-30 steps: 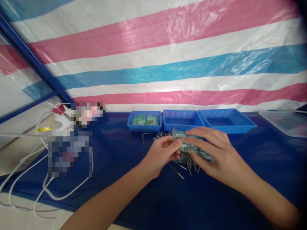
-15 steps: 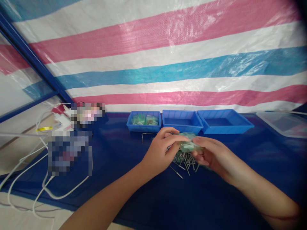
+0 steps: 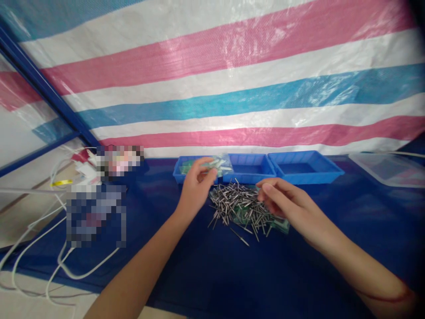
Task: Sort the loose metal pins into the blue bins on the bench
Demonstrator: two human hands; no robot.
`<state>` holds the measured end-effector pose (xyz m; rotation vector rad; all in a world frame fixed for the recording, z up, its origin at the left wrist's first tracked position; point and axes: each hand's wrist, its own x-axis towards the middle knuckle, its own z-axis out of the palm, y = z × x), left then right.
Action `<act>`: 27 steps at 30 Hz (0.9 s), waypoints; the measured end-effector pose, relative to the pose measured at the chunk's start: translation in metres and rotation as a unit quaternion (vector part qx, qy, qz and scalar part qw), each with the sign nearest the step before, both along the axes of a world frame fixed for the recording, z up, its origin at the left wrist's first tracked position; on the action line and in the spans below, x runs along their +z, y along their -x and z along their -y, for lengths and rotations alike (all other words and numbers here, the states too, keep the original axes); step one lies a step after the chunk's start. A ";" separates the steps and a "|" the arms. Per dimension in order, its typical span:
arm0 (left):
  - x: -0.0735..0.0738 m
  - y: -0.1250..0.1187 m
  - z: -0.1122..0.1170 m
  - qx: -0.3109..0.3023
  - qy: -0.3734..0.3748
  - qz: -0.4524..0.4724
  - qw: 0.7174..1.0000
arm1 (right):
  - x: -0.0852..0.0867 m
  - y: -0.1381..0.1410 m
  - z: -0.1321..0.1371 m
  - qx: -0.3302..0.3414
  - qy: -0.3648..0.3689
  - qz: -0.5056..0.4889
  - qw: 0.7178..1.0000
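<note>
My left hand (image 3: 195, 188) is closed on a small clear plastic bag (image 3: 222, 165) with slim pale metal pieces inside. The bag hangs over the near rims of the left and middle blue bins. Inside the left bin (image 3: 179, 178), partly hidden by my hand, lie greenish bags. My right hand (image 3: 282, 199) hovers at the right side of a pile of loose metal pop rivets (image 3: 232, 199). Its fingers are loosely curled and a little apart, and I see nothing held in them. Green plastic bags (image 3: 280, 224) lie among and beside the rivets.
A middle blue bin (image 3: 249, 178) and a right blue bin (image 3: 305, 178) stand in a row on the dark blue table (image 3: 212, 270). A clear plastic lid or box (image 3: 381, 170) lies at the far right. White cables (image 3: 89, 272) and blurred items are on the left.
My left hand has carried the bag left and away from me, from above the pile to the bins. My right hand has let go of the bag and stays by the rivets.
</note>
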<state>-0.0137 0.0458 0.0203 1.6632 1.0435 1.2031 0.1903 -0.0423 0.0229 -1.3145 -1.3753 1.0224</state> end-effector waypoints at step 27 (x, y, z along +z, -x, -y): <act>-0.002 -0.014 0.022 -0.143 -0.345 -0.380 0.846 | -0.011 -0.068 -0.007 0.121 0.135 0.460 0.869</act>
